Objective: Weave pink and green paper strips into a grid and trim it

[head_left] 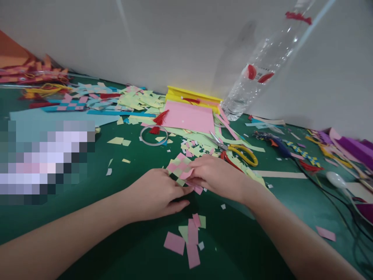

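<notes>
A small woven paper piece (178, 166) in pink and pale green checks lies on the green table between my hands. My left hand (157, 192) holds its left and near edge, index finger along the edge and thumb held apart below; the other fingers are mostly hidden. My right hand (217, 175) is closed, pinching a pink paper strip (187, 174) at the weave's right side. Nearer to me lie loose pink and green paper scraps (192, 232). Just beyond my right hand, scissors (225, 147) with yellow and red handles lie with blades slightly apart.
Behind stand a pink paper sheet (189, 116), a yellow folded tray (171, 93) and a leaning clear plastic bottle (253, 74). A tape ring (154, 135) lies beside a red tassel (160, 117). Paper cuttings (141, 99) pile at back left. A white spoon (335, 179) and black cable (317, 182) are right.
</notes>
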`<act>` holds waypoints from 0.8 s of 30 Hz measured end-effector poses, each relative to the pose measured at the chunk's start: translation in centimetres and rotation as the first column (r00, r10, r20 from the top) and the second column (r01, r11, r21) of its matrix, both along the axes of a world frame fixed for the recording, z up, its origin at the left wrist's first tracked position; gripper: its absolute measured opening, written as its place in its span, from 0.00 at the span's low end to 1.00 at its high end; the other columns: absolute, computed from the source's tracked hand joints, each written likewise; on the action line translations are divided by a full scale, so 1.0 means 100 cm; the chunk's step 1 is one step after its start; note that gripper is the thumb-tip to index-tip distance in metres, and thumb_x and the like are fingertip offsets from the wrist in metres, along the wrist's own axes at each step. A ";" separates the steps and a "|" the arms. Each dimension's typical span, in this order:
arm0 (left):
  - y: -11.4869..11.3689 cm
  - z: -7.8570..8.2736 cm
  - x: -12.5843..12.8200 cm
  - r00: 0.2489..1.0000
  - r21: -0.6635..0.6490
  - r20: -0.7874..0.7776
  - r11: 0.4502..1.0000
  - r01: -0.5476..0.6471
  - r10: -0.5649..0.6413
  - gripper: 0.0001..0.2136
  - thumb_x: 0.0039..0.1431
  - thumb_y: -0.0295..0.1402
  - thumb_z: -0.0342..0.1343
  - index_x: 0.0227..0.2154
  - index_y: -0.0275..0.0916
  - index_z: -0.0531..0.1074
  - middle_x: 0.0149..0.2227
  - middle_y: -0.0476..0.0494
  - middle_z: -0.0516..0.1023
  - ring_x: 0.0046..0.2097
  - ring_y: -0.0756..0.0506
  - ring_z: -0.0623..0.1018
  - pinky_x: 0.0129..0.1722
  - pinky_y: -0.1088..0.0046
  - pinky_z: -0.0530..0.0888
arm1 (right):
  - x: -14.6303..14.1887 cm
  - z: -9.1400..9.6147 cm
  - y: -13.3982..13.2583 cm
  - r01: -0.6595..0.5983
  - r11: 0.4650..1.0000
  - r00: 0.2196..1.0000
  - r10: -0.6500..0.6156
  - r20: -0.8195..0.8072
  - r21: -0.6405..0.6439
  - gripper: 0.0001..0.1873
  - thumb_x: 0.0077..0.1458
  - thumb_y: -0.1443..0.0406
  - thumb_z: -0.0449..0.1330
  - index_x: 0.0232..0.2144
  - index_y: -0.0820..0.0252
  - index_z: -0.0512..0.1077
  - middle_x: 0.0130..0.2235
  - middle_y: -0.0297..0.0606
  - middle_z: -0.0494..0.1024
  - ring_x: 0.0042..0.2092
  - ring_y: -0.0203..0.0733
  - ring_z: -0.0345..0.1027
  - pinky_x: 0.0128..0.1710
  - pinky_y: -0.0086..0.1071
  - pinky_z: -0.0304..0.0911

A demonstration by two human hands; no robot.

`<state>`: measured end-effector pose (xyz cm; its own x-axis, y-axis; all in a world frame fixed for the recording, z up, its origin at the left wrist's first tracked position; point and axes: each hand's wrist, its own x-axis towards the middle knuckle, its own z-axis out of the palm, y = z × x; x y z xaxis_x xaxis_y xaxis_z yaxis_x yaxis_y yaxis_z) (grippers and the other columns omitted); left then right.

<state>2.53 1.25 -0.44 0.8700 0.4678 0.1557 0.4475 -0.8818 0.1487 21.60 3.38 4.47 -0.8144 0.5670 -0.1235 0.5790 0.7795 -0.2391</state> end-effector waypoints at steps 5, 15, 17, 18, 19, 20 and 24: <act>0.000 0.001 0.000 1.000 0.004 0.017 1.000 -0.006 0.006 0.13 0.62 0.38 0.46 0.44 0.42 0.73 0.26 0.46 0.79 0.29 0.47 0.77 0.31 0.72 0.71 | -0.003 0.001 -0.003 -0.058 0.992 0.994 0.047 0.094 0.115 0.13 0.55 0.74 0.55 0.20 0.62 0.70 0.27 0.32 0.72 0.31 0.35 0.61 0.31 0.32 0.48; 0.000 -0.001 0.000 1.000 0.054 -0.011 0.998 -0.014 0.014 0.13 0.61 0.38 0.48 0.43 0.43 0.73 0.30 0.46 0.80 0.31 0.45 0.77 0.30 0.70 0.71 | 0.000 -0.015 -0.005 -0.169 0.928 0.980 0.120 0.162 0.333 0.07 0.56 0.73 0.54 0.31 0.64 0.73 0.35 0.39 0.77 0.38 0.40 0.67 0.36 0.34 0.53; 0.000 -0.001 0.000 1.000 0.056 -0.029 0.998 -0.007 0.008 0.13 0.62 0.38 0.47 0.44 0.43 0.73 0.31 0.46 0.80 0.31 0.45 0.77 0.29 0.70 0.71 | 0.001 -0.015 -0.006 -0.149 0.935 0.984 0.107 0.144 0.321 0.07 0.55 0.73 0.55 0.30 0.63 0.73 0.35 0.38 0.77 0.38 0.40 0.67 0.36 0.34 0.54; 0.000 -0.001 0.000 1.000 0.054 -0.031 0.999 -0.005 0.007 0.13 0.62 0.38 0.47 0.44 0.43 0.72 0.32 0.46 0.80 0.30 0.45 0.77 0.29 0.70 0.70 | 0.002 -0.014 -0.006 -0.135 0.942 0.986 0.099 0.132 0.306 0.07 0.55 0.73 0.56 0.29 0.63 0.73 0.35 0.38 0.77 0.38 0.40 0.68 0.36 0.34 0.54; 0.000 -0.001 0.000 0.999 0.051 -0.031 0.999 -0.008 0.010 0.13 0.62 0.38 0.47 0.45 0.43 0.72 0.32 0.46 0.80 0.30 0.45 0.77 0.29 0.70 0.70 | 0.003 -0.014 -0.006 -0.123 0.949 0.988 0.092 0.121 0.289 0.07 0.55 0.73 0.56 0.29 0.62 0.73 0.36 0.37 0.77 0.39 0.40 0.68 0.37 0.34 0.54; 0.000 -0.001 0.000 1.000 0.048 -0.023 0.999 -0.010 0.011 0.13 0.61 0.38 0.48 0.44 0.43 0.72 0.32 0.46 0.80 0.30 0.45 0.77 0.29 0.70 0.70 | 0.003 -0.014 -0.006 -0.116 0.954 0.990 0.089 0.110 0.276 0.07 0.55 0.73 0.56 0.30 0.62 0.73 0.37 0.36 0.78 0.39 0.40 0.68 0.37 0.34 0.55; 0.001 -0.002 0.000 1.000 0.034 -0.017 0.999 -0.015 0.015 0.13 0.61 0.38 0.48 0.43 0.43 0.73 0.30 0.46 0.80 0.31 0.45 0.77 0.30 0.69 0.71 | 0.002 -0.014 -0.007 -0.134 0.945 0.987 0.100 0.127 0.300 0.08 0.55 0.74 0.55 0.32 0.63 0.74 0.38 0.38 0.78 0.40 0.41 0.68 0.38 0.34 0.56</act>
